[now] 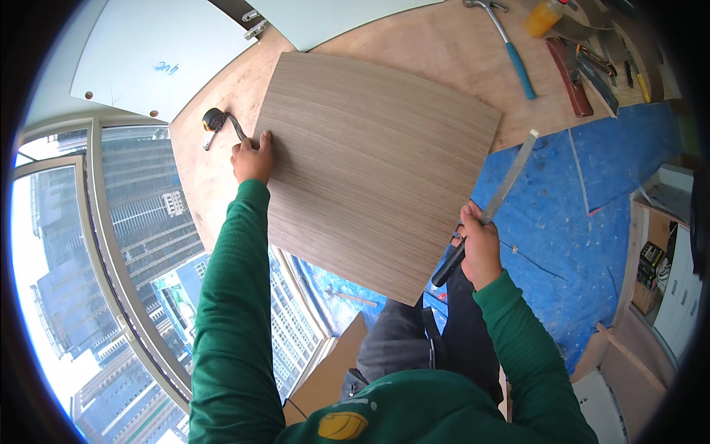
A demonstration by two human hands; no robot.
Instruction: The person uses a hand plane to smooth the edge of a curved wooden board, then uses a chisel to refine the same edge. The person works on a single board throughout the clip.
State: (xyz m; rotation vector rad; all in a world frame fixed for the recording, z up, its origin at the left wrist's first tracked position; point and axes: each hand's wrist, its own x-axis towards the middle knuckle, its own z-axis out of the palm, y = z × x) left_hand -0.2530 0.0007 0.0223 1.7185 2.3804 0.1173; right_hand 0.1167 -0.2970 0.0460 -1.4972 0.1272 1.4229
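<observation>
A wood-grain panel (370,170) lies across the plywood worktop, its near corner jutting out over my legs. My left hand (252,157) grips its left edge, thumb on the top face and fingers at the side. In my right hand (481,240) is a flat file (510,180), fingers wrapped round it where blade meets black handle. Its blade points up and away, beside the panel's right edge. Just beyond my left hand lies a black and yellow tape measure (214,119).
A claw hammer (510,55), an orange bottle (544,18) and several hand tools (592,70) lie at the far right of the worktop (399,33). White panels (163,59) are at the far left. Windows (140,222) line the left. Blue sheeting (569,251) covers the floor.
</observation>
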